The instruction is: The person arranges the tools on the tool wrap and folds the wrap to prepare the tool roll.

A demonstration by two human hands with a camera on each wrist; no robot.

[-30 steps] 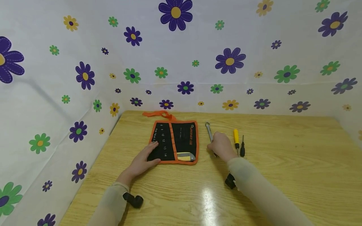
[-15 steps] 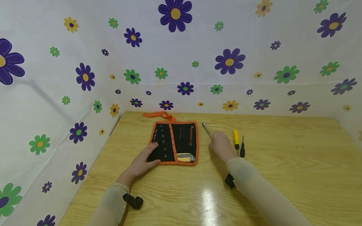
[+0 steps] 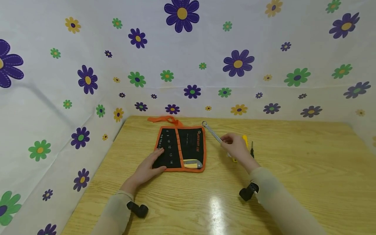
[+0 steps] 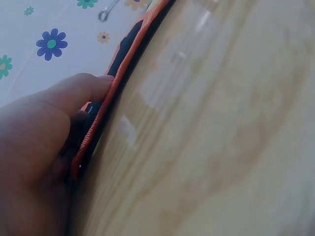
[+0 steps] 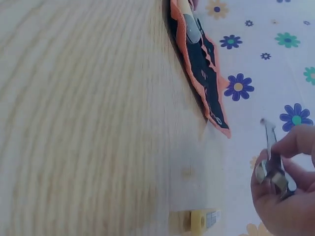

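Against white cloth (image 3: 255,32) printed with flowers stands a wood-grain table (image 3: 308,160), light glaring off its near part. On it lies a black pouch (image 3: 191,142) edged in orange, a ribbon (image 3: 164,119) trailing from its far side. A knife (image 3: 192,164) lies at its near right corner; how far it is pocketed I cannot tell. The left hand (image 3: 144,168) rests on the pouch, grip relaxed. The right hand's (image 3: 236,148) grip pinches a wrench (image 3: 213,133), ring end near the pouch's far right corner, beside two partly hidden screwdrivers (image 3: 252,151).
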